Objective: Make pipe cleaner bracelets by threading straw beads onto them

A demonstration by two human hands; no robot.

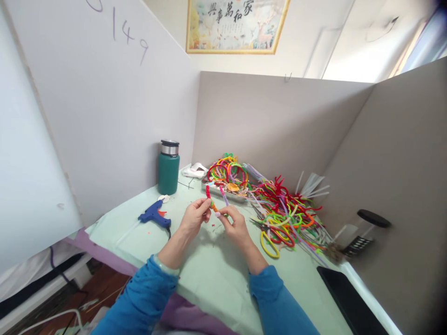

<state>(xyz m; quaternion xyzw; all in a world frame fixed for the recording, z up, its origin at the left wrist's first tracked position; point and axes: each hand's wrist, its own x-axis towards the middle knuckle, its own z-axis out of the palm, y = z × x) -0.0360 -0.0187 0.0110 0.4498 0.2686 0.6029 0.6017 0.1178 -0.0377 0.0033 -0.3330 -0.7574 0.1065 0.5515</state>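
A small multicoloured pipe-cleaner piece [214, 207] is held between my two hands above the pale green table. Its red end stands up by my left hand [197, 216], whose thumb and fingers pinch it from the left. From the right, my right hand [235, 225] pinches the piece near a pale lilac bit. A pink and purple strand [224, 195] rises just behind my right fingers. Small red scraps lie on the table below the hands.
Left stand a blue glue gun [155, 214] and a green bottle [169, 170]. Behind the hands is a metal tray [237, 198] of coloured loops. At right lie piled pipe cleaners [286, 204], yellow-handled scissors [269, 245], a clear container [361, 237] and a black flat object [349, 300].
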